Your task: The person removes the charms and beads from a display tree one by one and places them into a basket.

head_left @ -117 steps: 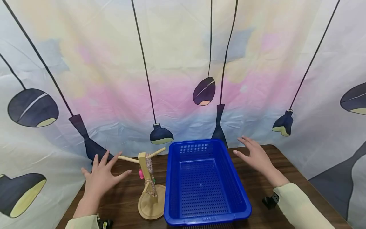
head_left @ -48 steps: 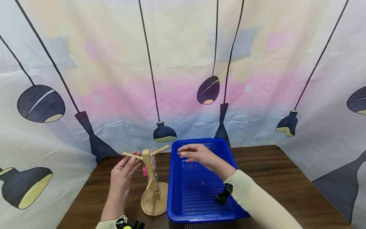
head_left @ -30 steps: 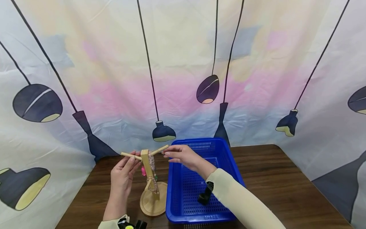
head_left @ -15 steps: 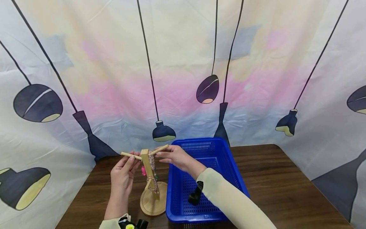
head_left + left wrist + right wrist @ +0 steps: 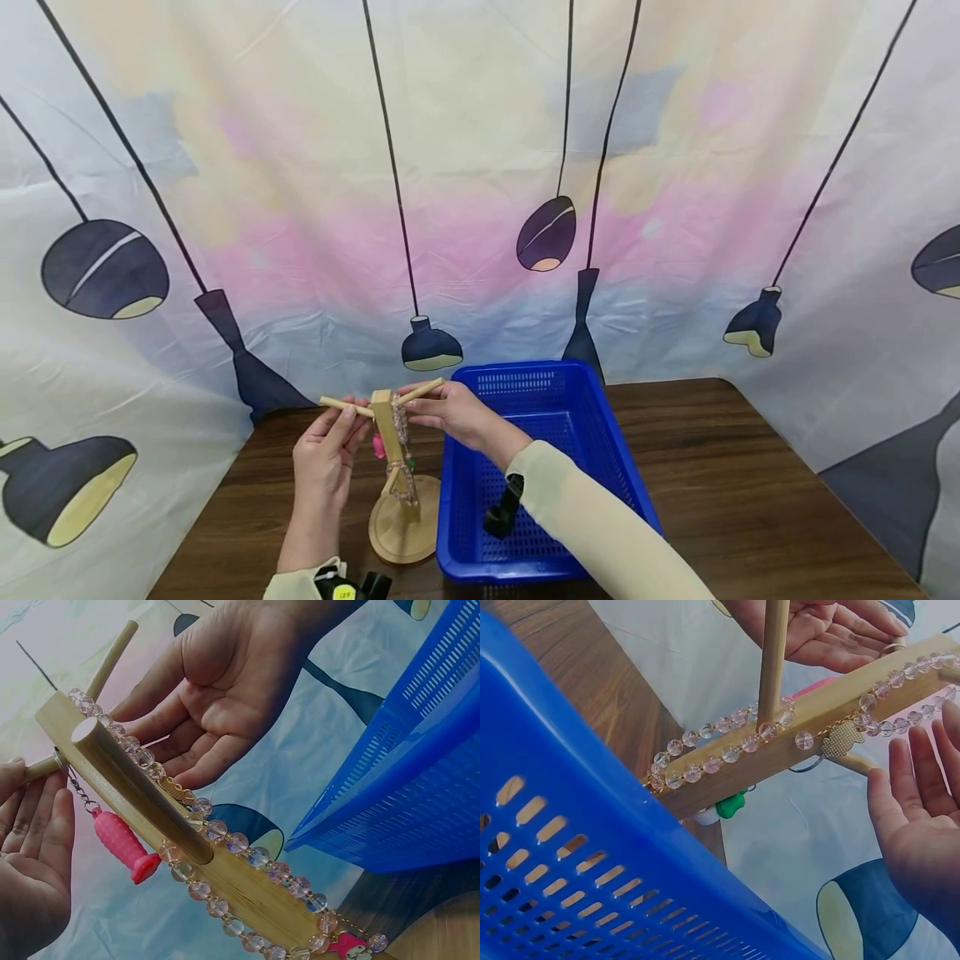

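Where the head view reaches its lower left, a smooth, pale wooden stand [image 5: 403, 546] stands upright: a squared post on a flat round disc, with slim rounded pegs jutting out. Clear and pinkish faceted beads make up two loops on it, an upper bracelet [image 5: 910, 671] bearing a knobbly gold charm [image 5: 843, 740] and a lower bracelet [image 5: 217, 831] hung round a thick peg [image 5: 142, 793]. A glossy bright pink charm [image 5: 120, 838] dangles on a fine metal chain near the centre left of the left wrist view; a rounded green charm [image 5: 731, 805] shows below the post in the right wrist view.

Just right of the stand, a blue plastic basket [image 5: 525, 572] with slotted walls sits on the dark, wood-grained tabletop [image 5: 720, 467]. Behind rises a creased fabric backdrop [image 5: 300, 167], washed in pastels and printed with dark hanging lamps.

From the lower edge, the left hand [image 5: 322, 458] reaches up, its thumb and fingers close together about the left peg, near the charm's ring; I cannot tell whether they pinch it. The right hand [image 5: 461, 415] stretches over the basket's left rim, palm turned toward the post, fingers loosely extended beside the upper bracelet.
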The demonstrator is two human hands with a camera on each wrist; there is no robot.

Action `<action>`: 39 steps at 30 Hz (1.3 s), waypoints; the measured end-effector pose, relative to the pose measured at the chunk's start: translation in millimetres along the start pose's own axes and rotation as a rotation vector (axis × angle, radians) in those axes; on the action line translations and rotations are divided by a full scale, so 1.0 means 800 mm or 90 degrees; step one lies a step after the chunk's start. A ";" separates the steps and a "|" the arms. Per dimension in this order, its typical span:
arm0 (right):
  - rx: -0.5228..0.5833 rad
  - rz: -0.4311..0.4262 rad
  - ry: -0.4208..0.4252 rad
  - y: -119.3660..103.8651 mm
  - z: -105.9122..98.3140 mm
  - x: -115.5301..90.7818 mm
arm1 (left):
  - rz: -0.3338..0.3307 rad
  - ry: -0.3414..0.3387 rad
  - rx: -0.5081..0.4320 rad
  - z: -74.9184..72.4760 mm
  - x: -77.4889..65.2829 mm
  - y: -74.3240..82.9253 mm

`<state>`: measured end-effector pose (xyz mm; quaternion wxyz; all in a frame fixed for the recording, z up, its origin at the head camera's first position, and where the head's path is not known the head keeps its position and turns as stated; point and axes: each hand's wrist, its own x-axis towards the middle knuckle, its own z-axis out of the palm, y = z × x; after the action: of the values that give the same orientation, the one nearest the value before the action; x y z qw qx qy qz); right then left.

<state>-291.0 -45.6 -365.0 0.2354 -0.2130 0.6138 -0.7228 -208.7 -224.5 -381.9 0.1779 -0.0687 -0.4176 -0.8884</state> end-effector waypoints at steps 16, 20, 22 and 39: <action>0.007 -0.030 0.007 -0.002 0.004 0.005 | 0.006 0.013 0.028 0.003 0.000 0.000; 0.012 -0.025 0.010 -0.002 0.005 0.005 | 0.014 0.026 0.041 0.003 0.002 -0.001; 0.017 -0.023 0.010 -0.002 0.005 0.005 | 0.018 0.027 0.047 0.003 0.003 -0.002; 0.049 -0.021 0.001 -0.002 0.005 0.004 | 0.027 0.035 0.081 0.003 0.003 0.001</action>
<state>-291.3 -50.8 -362.4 0.2308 -0.2137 0.5822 -0.7498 -210.5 -223.6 -379.5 0.2119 -0.0417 -0.4666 -0.8577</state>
